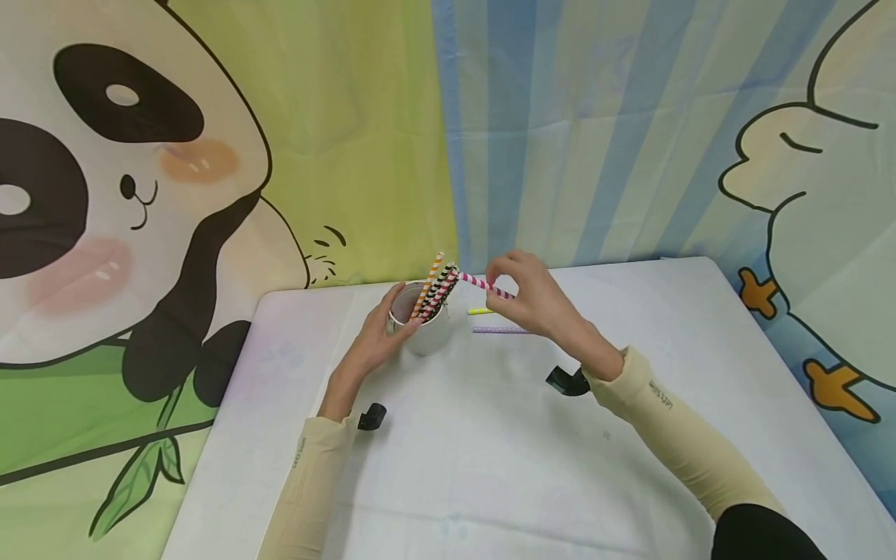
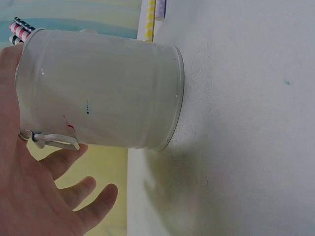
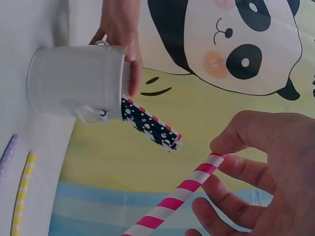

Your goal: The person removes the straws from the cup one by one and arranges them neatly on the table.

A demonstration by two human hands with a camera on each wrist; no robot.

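Observation:
A white bucket [image 1: 428,339] with small side handles stands on the table, several patterned straws [image 3: 150,124] leaning out of its mouth. My left hand [image 1: 378,336] grips the bucket's rim, thumb near the straws; in the left wrist view its other fingers spread beside a handle. Between thumb and forefinger my right hand [image 1: 535,303] pinches one end of a pink-and-white striped straw [image 3: 182,193], held in the air right of the bucket. In the head view its far end is close to the straws in the bucket; whether they touch I cannot tell.
On the table right of the bucket lie a yellow striped straw [image 3: 22,196] and a purple dotted straw [image 1: 500,330], partly under my right hand in the head view. A printed curtain [image 1: 378,140] hangs behind the white table [image 1: 490,467].

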